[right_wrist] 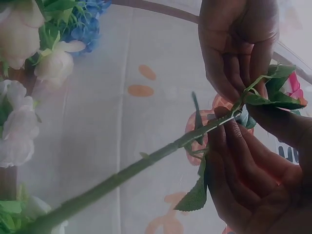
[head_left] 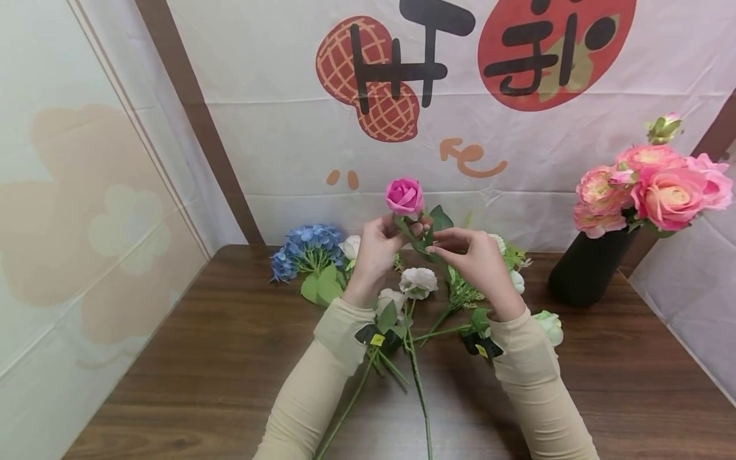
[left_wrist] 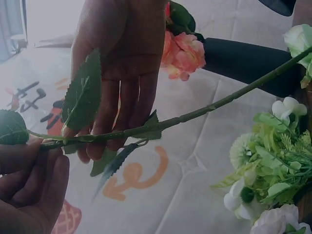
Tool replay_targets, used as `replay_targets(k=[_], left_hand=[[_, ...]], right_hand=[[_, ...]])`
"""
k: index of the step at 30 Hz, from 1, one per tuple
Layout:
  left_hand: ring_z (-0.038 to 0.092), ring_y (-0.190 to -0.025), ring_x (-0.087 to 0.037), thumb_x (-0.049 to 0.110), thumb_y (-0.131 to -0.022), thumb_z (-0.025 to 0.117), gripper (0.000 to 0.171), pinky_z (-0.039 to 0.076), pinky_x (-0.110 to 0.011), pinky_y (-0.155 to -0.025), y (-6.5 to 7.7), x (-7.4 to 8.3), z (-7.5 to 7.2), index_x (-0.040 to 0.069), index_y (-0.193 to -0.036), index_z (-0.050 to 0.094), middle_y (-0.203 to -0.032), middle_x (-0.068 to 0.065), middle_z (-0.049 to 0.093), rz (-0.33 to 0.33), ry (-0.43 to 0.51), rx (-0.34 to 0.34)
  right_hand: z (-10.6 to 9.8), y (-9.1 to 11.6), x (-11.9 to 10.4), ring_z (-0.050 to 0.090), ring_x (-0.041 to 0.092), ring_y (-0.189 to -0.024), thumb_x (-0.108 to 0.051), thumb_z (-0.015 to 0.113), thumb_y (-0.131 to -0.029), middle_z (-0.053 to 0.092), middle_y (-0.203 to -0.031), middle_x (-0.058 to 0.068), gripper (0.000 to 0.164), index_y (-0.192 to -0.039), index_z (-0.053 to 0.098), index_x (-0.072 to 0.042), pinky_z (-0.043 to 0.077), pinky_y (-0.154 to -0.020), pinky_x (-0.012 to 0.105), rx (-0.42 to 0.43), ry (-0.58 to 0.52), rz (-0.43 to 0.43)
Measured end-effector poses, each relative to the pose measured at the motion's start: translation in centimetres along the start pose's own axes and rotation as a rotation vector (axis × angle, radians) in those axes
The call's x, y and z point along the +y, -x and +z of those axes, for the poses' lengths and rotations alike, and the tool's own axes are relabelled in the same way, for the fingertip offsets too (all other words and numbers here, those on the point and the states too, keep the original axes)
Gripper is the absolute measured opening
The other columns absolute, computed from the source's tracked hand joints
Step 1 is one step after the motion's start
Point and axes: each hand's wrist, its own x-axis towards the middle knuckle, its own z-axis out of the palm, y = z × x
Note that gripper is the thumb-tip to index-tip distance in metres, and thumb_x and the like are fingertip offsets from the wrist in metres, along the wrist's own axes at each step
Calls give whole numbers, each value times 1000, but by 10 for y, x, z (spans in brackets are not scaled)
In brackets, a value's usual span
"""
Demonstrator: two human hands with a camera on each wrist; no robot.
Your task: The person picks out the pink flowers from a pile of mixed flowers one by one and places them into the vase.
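A bright pink rose on a long green stem is held up above the table, its bloom uppermost. The left hand pinches the stem just below the bloom, among the top leaves. Slightly lower, the right hand has its thumb and fingertips together at the stem and a leaf. In the left wrist view, a serrated leaf overlaps the right hand. Below the hands, the bare lower stem slants away in both wrist views.
A blue hydrangea, white blooms and green sprigs lie on the brown wooden table, with long stems reaching toward the front. At the right, a black vase holds pink flowers. A printed cloth hangs behind.
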Motion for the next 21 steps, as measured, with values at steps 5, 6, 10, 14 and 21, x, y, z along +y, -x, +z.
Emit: replay_targets(k=[5, 6, 10, 14, 21], left_hand=[[67, -97, -16, 9, -89, 64, 25, 51, -33, -90, 0, 0, 2, 0, -112, 67, -97, -10, 73, 13, -15, -22], [67, -98, -16, 10, -89, 64, 25, 51, -33, -89, 0, 0, 3, 0, -112, 67, -98, -12, 73, 12, -24, -24], [67, -94, -16, 8, -88, 65, 24, 52, -27, -82, 1, 1, 5, 0, -111, 67, -102, -18, 71, 16, -95, -9], [66, -84, -11, 2, -86, 65, 25, 50, -22, -71, 2, 2, 8, -3, -111, 66, -101, -23, 69, 16, -126, 18], [59, -69, -6, -15, -80, 57, 31, 48, -20, -59, 4, -2, 14, -9, -110, 64, -95, -26, 67, 8, -105, 53]], right_hand=[[-1, 0, 0, 69, 22, -85, -22, 72, -84, 73, -97, 12, 26, -106, 72, -7, 54, -71, 35, -5, -11, 17], [-2, 0, 0, 69, 22, -84, -21, 72, -84, 73, -97, 12, 26, -105, 72, -7, 54, -69, 33, -4, -12, 16], [-3, -1, 0, 68, 21, -80, -20, 73, -83, 73, -94, 12, 24, -102, 73, -6, 51, -66, 28, 7, -15, 14], [-3, -1, 0, 65, 18, -76, -19, 74, -82, 73, -91, 11, 21, -99, 73, -7, 50, -63, 26, 28, -19, 3], [-4, -2, 5, 64, 16, -74, -19, 75, -81, 73, -90, 10, 19, -97, 73, -8, 49, -62, 24, 59, -19, -4]])
